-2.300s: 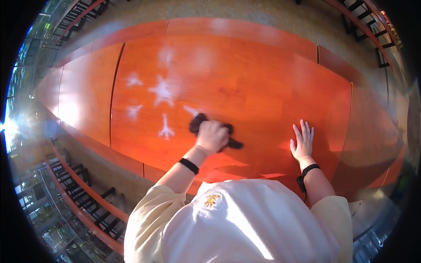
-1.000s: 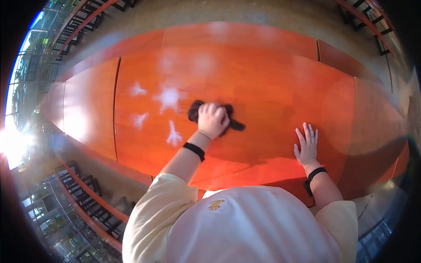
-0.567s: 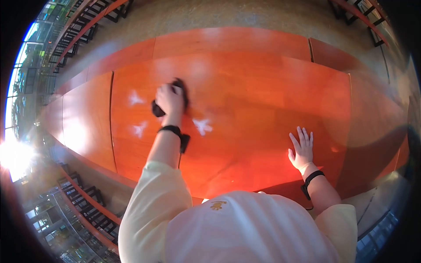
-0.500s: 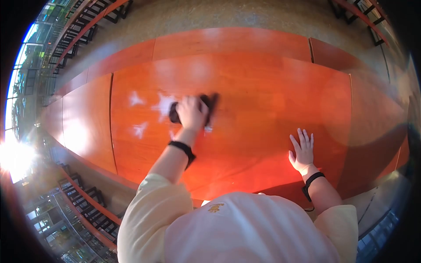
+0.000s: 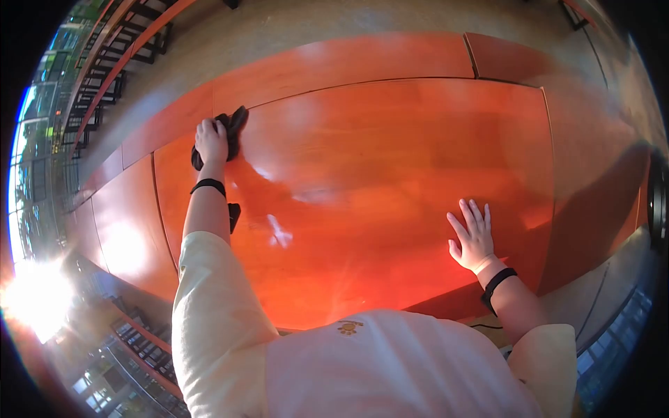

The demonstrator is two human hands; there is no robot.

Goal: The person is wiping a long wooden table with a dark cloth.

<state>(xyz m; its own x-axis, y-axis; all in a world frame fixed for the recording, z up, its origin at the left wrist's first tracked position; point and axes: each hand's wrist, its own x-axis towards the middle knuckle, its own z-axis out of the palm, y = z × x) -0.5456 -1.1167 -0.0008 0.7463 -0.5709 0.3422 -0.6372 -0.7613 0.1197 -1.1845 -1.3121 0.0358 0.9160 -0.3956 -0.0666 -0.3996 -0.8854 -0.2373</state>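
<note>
A glossy orange-red table spreads out in front of me. Near its far left corner my left hand is wrapped round a dark, bunched cloth that rests on the tabletop and sticks out on both sides of the fingers. On the right, my right hand lies flat on the surface with its fingers spread, holding nothing. Both wrists carry black bands. A black piece hangs beside my left forearm.
Long benches or tables with dark legs stand at the upper left. An adjoining orange panel runs along the table's far side. Bright sun glares at the left, by the windows. A shadow falls across the right side.
My left hand has moved with the dark cloth away from me and to the left, from mid-table to the far left corner. My right hand stays flat. The view has shifted slightly.
</note>
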